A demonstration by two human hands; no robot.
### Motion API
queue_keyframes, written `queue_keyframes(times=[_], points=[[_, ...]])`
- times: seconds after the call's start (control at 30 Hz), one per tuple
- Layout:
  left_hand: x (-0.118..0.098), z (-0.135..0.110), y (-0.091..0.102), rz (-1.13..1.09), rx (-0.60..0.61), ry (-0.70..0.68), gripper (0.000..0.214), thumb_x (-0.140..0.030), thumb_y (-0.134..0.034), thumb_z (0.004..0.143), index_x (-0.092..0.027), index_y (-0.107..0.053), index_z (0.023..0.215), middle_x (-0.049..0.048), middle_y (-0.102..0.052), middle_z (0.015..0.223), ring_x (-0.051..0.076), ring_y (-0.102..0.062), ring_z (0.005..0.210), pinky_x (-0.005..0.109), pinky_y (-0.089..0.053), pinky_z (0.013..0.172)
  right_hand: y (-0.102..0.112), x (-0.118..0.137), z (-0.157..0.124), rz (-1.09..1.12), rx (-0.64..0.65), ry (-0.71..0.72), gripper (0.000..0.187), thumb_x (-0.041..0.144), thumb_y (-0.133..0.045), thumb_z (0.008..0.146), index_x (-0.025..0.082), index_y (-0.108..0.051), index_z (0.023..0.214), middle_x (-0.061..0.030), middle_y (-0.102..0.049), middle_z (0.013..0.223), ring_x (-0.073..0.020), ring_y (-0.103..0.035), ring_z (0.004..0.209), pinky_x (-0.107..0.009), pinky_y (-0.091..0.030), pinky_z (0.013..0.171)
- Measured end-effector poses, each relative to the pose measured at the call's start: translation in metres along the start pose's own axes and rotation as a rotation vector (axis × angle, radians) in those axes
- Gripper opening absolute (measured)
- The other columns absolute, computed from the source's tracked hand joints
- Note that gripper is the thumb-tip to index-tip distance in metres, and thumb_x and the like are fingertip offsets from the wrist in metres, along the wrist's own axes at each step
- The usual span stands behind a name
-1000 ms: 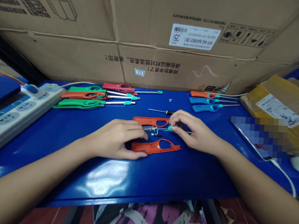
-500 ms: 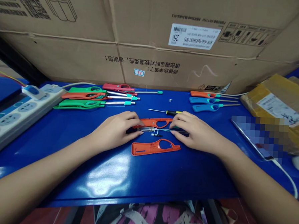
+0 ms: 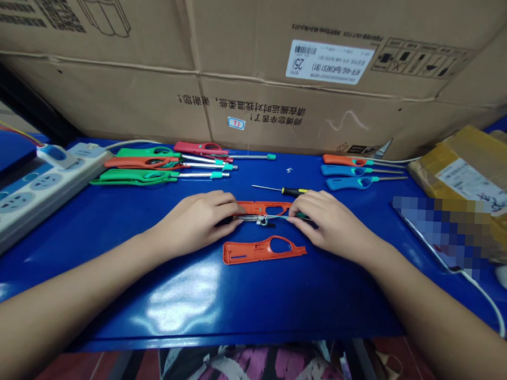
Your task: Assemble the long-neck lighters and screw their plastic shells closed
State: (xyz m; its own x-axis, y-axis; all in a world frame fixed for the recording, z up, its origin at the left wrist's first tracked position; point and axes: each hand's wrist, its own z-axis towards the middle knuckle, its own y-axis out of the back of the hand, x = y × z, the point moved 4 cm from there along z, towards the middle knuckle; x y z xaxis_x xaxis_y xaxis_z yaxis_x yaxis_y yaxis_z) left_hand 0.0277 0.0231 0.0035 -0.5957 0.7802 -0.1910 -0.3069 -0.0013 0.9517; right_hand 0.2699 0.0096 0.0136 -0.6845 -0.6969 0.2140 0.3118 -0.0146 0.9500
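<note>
Between my hands lies the inside of a lighter: a clear gas tank (image 3: 247,217) with a thin pale wire or tube (image 3: 276,217) running right from it. My left hand (image 3: 203,218) pinches the tank's left end between thumb and fingers. The fingers of my right hand (image 3: 328,219) are closed round the wire's right end, and the fingertips partly hide what they grip. Just behind, touching or almost touching these parts, is an orange lighter shell half (image 3: 261,207), its ends covered by my hands. A second orange shell half (image 3: 248,251) lies nearer me, hollow side up.
A screwdriver (image 3: 293,191) lies behind my right hand. Several lighters (image 3: 139,175) are piled back left; an orange lighter (image 3: 344,159) and two blue lighters (image 3: 347,182) lie back right. A power strip (image 3: 27,201), phone (image 3: 429,233) and taped carton (image 3: 471,167) flank the blue table.
The tank and its wire have shifted slightly back, closer to the rear shell half. The fingers of my right hand have drawn together on the wire's end.
</note>
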Motion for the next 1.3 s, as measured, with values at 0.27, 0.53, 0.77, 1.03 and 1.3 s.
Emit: queue_keyframes(times=[0.27,0.53,0.77,1.03,1.3], points=[[-0.001,0.000,-0.003,-0.028,0.024,-0.026,0.021,-0.034,-0.059,0.098,-0.024,-0.068,0.114,0.0045,-0.067,0.107,0.021,-0.067,0.094,0.034,-0.057,0.080,-0.001,0.002,0.000,0.089,-0.020,0.080,0.010,0.024,-0.053,0.101,0.019,-0.062,0.100,-0.0065,-0.070,0.099,-0.0206,-0.061,0.096,-0.039,-0.045,0.095],[-0.004,-0.001,-0.003,-0.005,0.006,-0.054,0.022,-0.031,-0.054,0.101,-0.021,-0.069,0.113,0.0052,-0.068,0.105,0.020,-0.067,0.094,0.032,-0.055,0.079,-0.005,0.000,-0.004,0.094,0.108,0.059,0.022,0.030,-0.063,0.096,0.020,-0.059,0.115,-0.0079,-0.067,0.116,-0.0233,-0.059,0.107,-0.043,-0.045,0.100],[-0.004,0.001,-0.003,-0.023,0.036,-0.041,0.021,-0.033,-0.057,0.098,-0.021,-0.068,0.112,0.0048,-0.068,0.103,0.020,-0.067,0.092,0.031,-0.055,0.077,0.007,-0.009,-0.010,0.048,0.210,-0.037,0.011,0.027,-0.063,0.092,0.019,-0.062,0.100,-0.0072,-0.065,0.104,-0.0244,-0.058,0.100,-0.044,-0.048,0.092],[-0.004,0.001,-0.002,-0.054,0.028,-0.029,0.021,-0.030,-0.055,0.099,-0.021,-0.067,0.114,0.0046,-0.067,0.105,0.019,-0.067,0.094,0.030,-0.055,0.080,0.008,-0.011,-0.011,0.063,0.209,-0.031,0.008,0.024,-0.053,0.098,0.019,-0.059,0.097,-0.0082,-0.064,0.098,-0.0230,-0.058,0.093,-0.040,-0.048,0.087],[-0.003,0.000,-0.004,-0.079,0.036,-0.021,0.021,-0.033,-0.055,0.100,-0.024,-0.069,0.113,0.0044,-0.066,0.111,0.018,-0.068,0.095,0.030,-0.056,0.079,0.011,-0.004,-0.011,0.105,0.178,-0.030,0.005,0.023,-0.057,0.096,0.020,-0.058,0.092,-0.0046,-0.066,0.090,-0.0189,-0.061,0.082,-0.032,-0.046,0.073]])
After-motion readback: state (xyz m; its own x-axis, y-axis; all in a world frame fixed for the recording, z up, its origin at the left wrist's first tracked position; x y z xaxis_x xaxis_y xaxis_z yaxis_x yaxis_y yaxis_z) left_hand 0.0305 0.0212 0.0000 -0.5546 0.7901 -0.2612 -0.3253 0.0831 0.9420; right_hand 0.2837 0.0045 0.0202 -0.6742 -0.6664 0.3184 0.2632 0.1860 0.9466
